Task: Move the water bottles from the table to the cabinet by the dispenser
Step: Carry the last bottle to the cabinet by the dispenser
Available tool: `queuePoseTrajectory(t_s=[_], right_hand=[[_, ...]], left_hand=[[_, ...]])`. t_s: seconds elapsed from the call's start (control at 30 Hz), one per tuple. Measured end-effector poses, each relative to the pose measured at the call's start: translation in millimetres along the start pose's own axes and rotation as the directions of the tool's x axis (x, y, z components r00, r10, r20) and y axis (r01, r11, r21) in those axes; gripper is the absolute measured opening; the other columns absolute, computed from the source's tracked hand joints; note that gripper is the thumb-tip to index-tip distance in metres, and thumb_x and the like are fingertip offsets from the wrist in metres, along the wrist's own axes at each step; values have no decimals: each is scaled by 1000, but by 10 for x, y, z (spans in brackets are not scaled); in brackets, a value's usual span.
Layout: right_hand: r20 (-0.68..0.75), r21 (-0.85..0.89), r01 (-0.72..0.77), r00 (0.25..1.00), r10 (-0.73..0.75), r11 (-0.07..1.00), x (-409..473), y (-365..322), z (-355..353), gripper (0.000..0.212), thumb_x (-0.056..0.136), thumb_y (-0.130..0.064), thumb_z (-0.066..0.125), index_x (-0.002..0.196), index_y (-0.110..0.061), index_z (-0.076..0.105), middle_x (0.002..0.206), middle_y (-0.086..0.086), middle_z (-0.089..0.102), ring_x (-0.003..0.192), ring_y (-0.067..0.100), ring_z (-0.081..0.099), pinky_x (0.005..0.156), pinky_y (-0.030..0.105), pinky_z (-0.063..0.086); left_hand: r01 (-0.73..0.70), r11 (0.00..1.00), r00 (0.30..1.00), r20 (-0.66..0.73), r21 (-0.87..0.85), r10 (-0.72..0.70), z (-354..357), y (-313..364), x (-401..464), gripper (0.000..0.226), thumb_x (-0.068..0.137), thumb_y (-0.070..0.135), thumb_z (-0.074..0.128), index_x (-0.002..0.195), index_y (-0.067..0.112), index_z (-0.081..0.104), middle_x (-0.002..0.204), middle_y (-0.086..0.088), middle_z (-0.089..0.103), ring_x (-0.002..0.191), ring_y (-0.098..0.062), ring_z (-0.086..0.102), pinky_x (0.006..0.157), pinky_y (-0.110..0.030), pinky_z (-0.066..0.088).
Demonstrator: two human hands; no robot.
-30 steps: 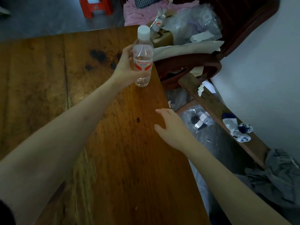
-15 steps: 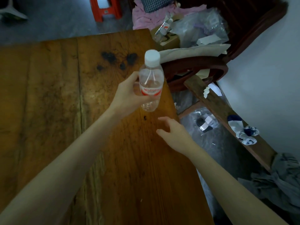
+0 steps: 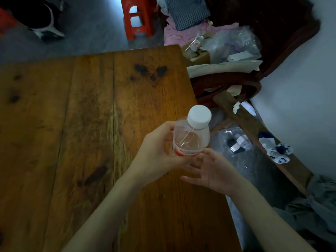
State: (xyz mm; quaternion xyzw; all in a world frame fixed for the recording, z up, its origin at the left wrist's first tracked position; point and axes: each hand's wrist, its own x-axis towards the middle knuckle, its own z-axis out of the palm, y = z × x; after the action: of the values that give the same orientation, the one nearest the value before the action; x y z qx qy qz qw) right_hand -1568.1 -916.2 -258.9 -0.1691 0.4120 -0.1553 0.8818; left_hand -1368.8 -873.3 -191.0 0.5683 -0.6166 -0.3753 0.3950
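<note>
Bottle lifted off the worktop (image 3: 91, 124)

Left hand (image 3: 156, 153) grips the water bottle (image 3: 190, 140) at its label; right hand (image 3: 214, 171), fingers relaxed, probably touches its base. Light, smooth plastic: hold mid-body.

The bottle (image 3: 190, 137) has been drawn back over the bench (image 3: 91, 124) edge by the left hand (image 3: 156, 151); the right hand (image 3: 216, 170) has been brought to its base.

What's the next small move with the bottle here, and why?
Probably close the right hand around the lower part of the bottle. The left hand holds the bottle above the table near its right edge, and the right hand's open fingers sit just under the base, so a handover looks set up.
</note>
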Motion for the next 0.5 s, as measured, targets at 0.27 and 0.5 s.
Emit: queuePoseTrajectory(t_s=[0.27, 0.5], right_hand=[[46, -83, -48, 998, 52, 995, -421, 304, -44, 54, 104, -46, 34, 143, -12, 51, 140, 14, 58, 131, 31, 55, 109, 60, 40], [50, -42, 39, 998, -37, 998, -857, 591, -54, 53, 102, -46, 39, 142, -13, 52, 141, 15, 58, 132, 32, 54, 112, 58, 37]], left_hand=[[21, 1000, 1000, -20, -12, -21, 151, 220, -511, 63, 75, 26, 89, 130, 18, 59, 122, 13, 68, 117, -10, 65, 98, -39, 55], [10, 999, 996, 86, -30, -7, 245, 467, -713, 66, 74, 33, 86, 132, 23, 57, 125, 18, 67, 120, -4, 63, 100, -36, 55]])
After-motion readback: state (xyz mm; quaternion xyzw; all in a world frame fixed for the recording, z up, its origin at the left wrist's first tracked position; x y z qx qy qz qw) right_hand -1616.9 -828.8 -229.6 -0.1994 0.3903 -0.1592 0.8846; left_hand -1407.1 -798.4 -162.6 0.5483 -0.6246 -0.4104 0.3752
